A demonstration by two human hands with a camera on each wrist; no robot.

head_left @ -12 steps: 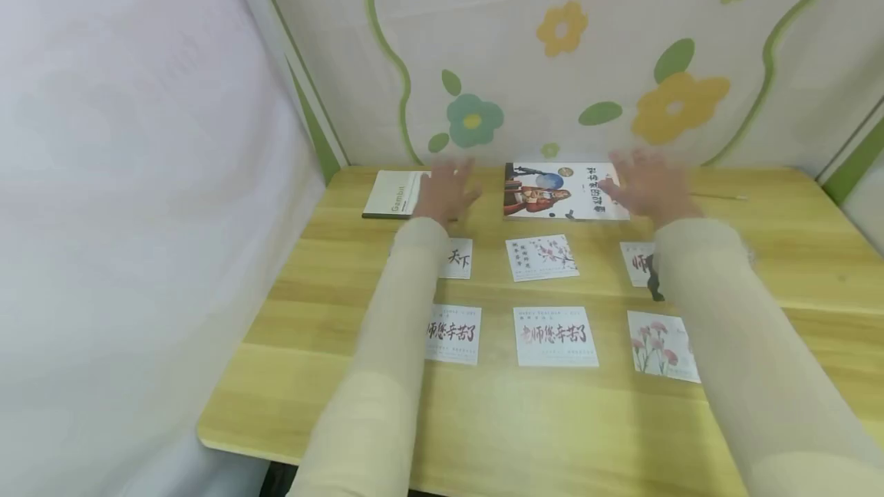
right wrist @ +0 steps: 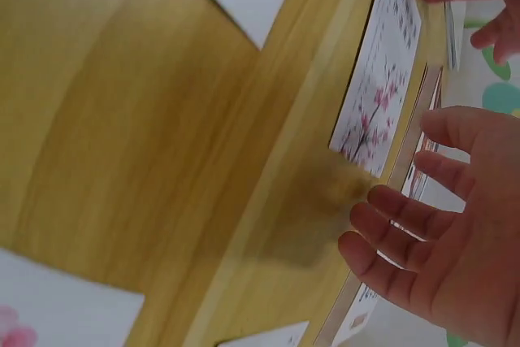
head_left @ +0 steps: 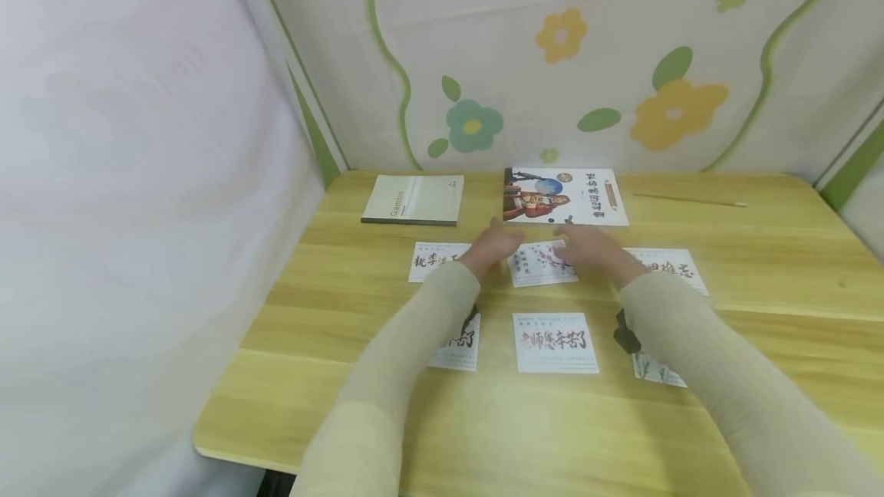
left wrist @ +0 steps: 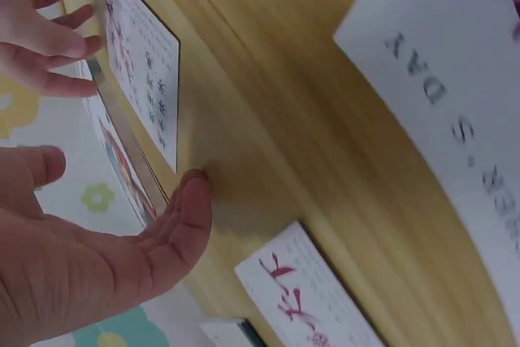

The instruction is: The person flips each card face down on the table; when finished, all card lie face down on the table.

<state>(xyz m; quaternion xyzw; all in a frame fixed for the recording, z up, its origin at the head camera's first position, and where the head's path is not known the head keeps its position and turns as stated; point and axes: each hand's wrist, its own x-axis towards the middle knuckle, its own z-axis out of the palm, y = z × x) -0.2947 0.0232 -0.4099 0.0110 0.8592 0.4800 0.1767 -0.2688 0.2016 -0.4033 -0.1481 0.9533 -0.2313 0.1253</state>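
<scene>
My left hand point(head_left: 492, 246) and right hand point(head_left: 592, 248) flank a white card with pink blossom branches point(head_left: 542, 271) in the middle of the back row. In the left wrist view, the left hand's bent fingers point(left wrist: 191, 213) come close to the card's near corner, with nothing between them and the thumb. Seen from the right wrist, the right hand point(right wrist: 455, 225) has its fingers spread and loosely bent, just beside the card's blossom end point(right wrist: 378, 119). Part of that end is hidden by the right hand in the head view.
Other cards lie around: one with red lettering point(head_left: 435, 261) at left, another point(head_left: 673, 267) at right, and a front row including a lettered card point(head_left: 555, 347). Behind stand out a pale notebook point(head_left: 414, 198), an illustrated book point(head_left: 580, 198) and a thin stick point(head_left: 691, 199) near the curtain.
Both hands have come down and toward each other, from over the notebook and the illustrated book to either side of the blossom card. The cards have stayed in place.
</scene>
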